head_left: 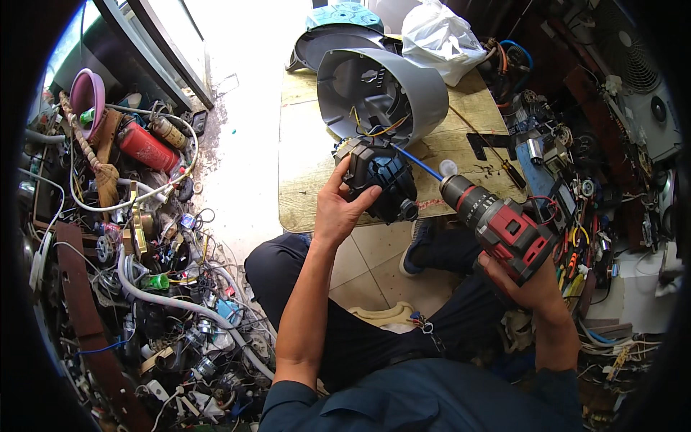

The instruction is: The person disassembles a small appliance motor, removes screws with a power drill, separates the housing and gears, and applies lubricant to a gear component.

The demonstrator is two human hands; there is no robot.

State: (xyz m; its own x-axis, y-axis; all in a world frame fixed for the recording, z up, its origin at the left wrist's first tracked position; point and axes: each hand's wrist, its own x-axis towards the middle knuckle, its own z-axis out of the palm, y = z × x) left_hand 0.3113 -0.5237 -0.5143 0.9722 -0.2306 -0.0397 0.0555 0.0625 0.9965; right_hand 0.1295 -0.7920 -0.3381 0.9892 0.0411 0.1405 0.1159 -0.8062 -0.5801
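Note:
My left hand [343, 205] grips a black plastic motor assembly [385, 189] over the table's near edge, thumb across its side and fingers on top. My right hand [522, 286] is closed on the handle of a red-and-black cordless drill [509, 237]. From its chuck, a long blue bit [417, 162] reaches to the top of the assembly; whether the tip is seated is too small to tell. Behind, a grey curved housing [421, 86] stands on the wooden table [302, 165], with thin wires hanging inside. A screwdriver [512, 173] lies at the table's right.
A white plastic bag [439, 36] and a dark round cover [309, 47] sit at the table's back. Cluttered parts, hoses and a red canister [147, 147] fill the left side. Tools and parts [579, 252] crowd the right. My legs are under the table's near edge.

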